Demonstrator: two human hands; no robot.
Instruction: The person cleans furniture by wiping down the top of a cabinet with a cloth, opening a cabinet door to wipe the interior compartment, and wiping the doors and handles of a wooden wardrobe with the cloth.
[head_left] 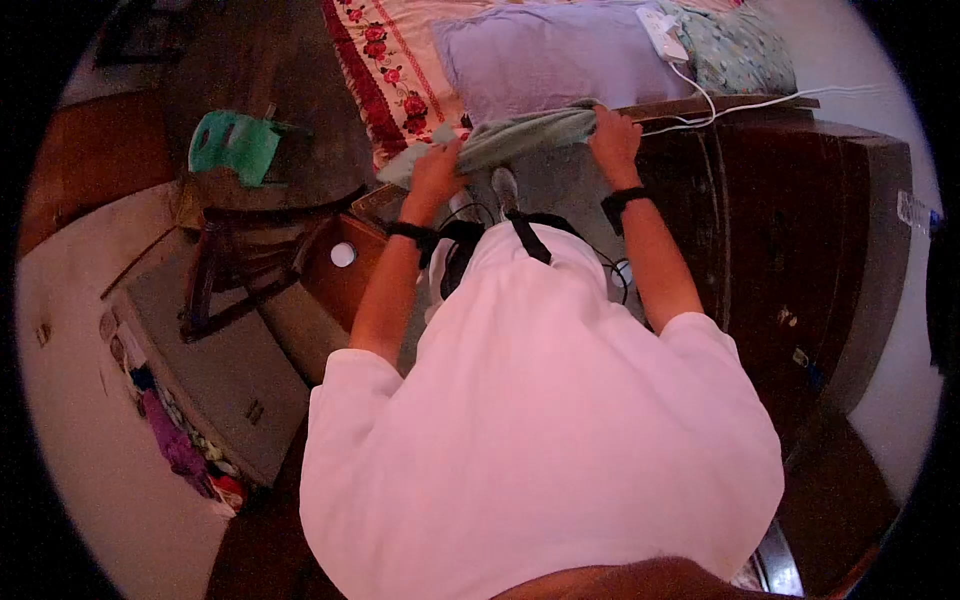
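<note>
A grey-green cloth (535, 137) is stretched out in front of me, bunched lengthwise into a loose roll. My left hand (436, 172) grips it near its left end, and a paler corner hangs past the fingers. At the other end my right hand (614, 146) is closed round the cloth. Both wrists wear black bands. Just beyond the cloth lies a lavender pillow (555, 60) on the bed, whose cover (385, 70) has a red floral border. Below the cloth one of my feet shows on the floor.
A white power strip (662, 35) with trailing cables lies by a patterned pillow (735, 55). Dark wooden furniture (790, 220) stands close on my right. To the left are a wooden chair (255, 255) with a round white object (343, 254) on its seat and a green plastic chair (235, 147).
</note>
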